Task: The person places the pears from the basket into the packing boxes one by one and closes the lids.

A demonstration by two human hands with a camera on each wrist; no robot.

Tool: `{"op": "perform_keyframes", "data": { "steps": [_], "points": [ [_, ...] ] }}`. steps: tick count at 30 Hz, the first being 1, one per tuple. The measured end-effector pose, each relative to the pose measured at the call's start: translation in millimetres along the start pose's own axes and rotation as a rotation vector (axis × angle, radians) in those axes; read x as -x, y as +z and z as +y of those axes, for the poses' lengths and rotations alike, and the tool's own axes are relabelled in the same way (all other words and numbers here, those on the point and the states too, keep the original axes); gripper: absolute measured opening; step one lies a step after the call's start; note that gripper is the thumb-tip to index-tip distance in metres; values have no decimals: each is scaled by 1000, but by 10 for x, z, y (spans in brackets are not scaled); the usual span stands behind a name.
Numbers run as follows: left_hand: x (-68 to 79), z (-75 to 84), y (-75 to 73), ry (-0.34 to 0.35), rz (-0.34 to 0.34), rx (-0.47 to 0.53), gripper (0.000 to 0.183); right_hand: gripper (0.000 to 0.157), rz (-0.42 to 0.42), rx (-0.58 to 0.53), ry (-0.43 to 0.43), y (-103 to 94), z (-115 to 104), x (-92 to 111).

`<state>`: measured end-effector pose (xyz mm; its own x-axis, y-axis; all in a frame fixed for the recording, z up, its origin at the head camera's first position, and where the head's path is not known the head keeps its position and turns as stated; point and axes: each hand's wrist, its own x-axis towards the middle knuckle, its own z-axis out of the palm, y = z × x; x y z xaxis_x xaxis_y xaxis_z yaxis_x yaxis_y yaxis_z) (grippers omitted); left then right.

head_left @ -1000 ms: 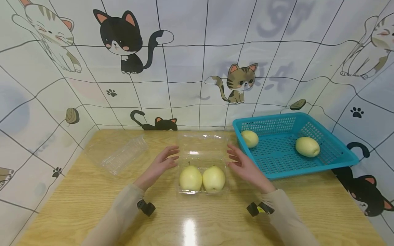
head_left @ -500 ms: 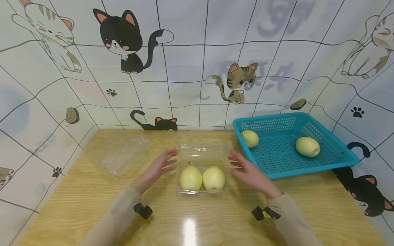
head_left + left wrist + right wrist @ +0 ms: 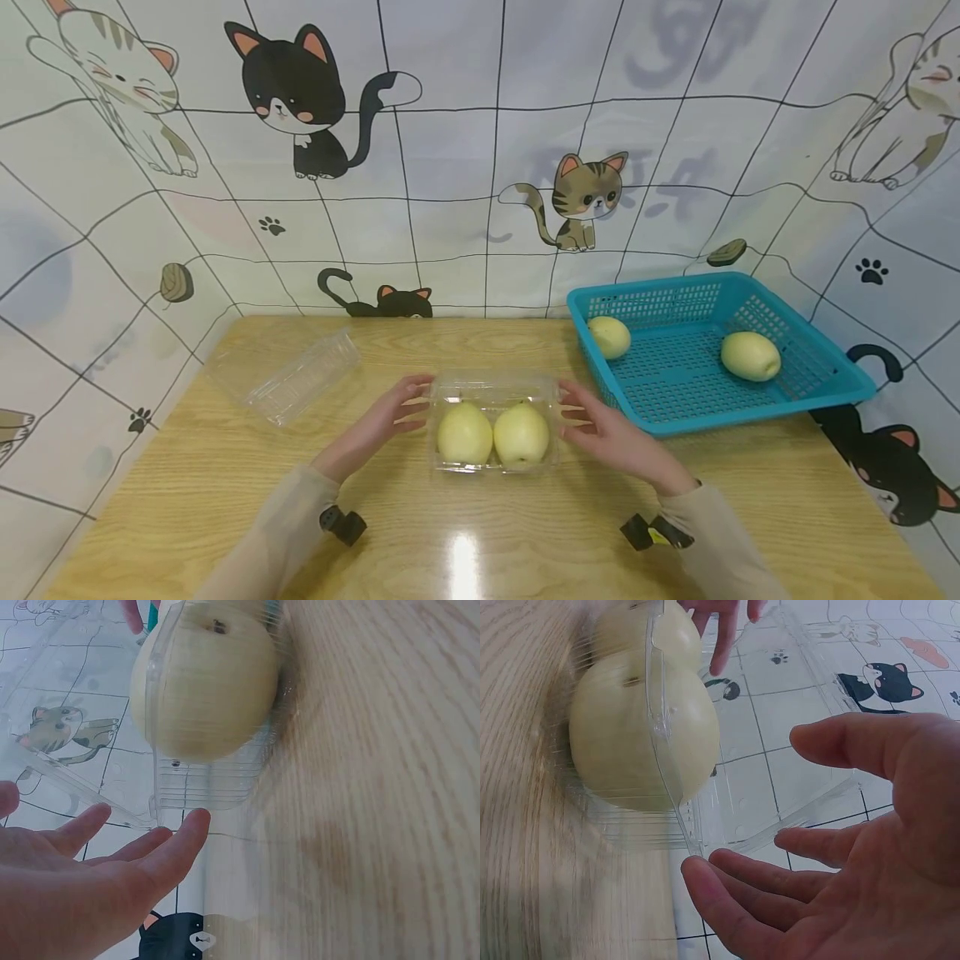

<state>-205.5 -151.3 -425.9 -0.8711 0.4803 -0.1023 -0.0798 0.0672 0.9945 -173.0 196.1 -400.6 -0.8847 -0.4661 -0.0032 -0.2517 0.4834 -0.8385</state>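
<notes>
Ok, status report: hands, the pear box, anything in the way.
Left hand and right hand open, flanking the clear box, fingers at its lid. Lid partly lowered over two pears. Nothing in the way; blue basket sits apart.

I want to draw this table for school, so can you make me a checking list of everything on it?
Surface: wooden table, shiny glare near the front edge.
Job's things: clear box in the middle with two pears inside, lid tipped low over them.
Clutter: blue basket at the right with two more pears; spare clear box at the left.
Hands: left hand and right hand, fingers straight, one at each side of the lid.
Cables: nothing seen.
Surroundings: cat-print cloth behind and at both sides.
</notes>
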Motion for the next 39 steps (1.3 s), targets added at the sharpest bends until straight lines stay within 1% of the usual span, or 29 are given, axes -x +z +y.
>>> {"op": "perform_keyframes", "data": {
  "steps": [4, 7, 14, 19, 24, 32, 36, 39],
  "points": [
    [32, -21, 1, 17, -23, -11, 59, 65, -18, -10, 2, 10, -5, 31],
    [39, -43, 1, 20, -37, 0, 60, 66, -26, -12, -10, 26, -9, 60],
    [47, -84, 5, 0, -56, -6, 61, 64, -43, 6, -17, 72, -25, 141],
    [66, -103, 17, -14, -64, -18, 60, 64, -30, 37, -29, 117, -6, 182],
    [99, -92, 34, -25, -61, -48, 59, 66, -23, 50, -66, 159, 10, 213],
    [135, -98, 47, -22, -79, -96, 58, 63, -36, 17, -78, 205, 47, 256],
    [105, -101, 73, -47, -68, -89, 57, 62, -43, 1, -88, 246, 96, 263],
    [71, -101, 103, -85, -44, -67, 57, 62, -43, 0, -77, 270, 117, 263]
  ]
}}
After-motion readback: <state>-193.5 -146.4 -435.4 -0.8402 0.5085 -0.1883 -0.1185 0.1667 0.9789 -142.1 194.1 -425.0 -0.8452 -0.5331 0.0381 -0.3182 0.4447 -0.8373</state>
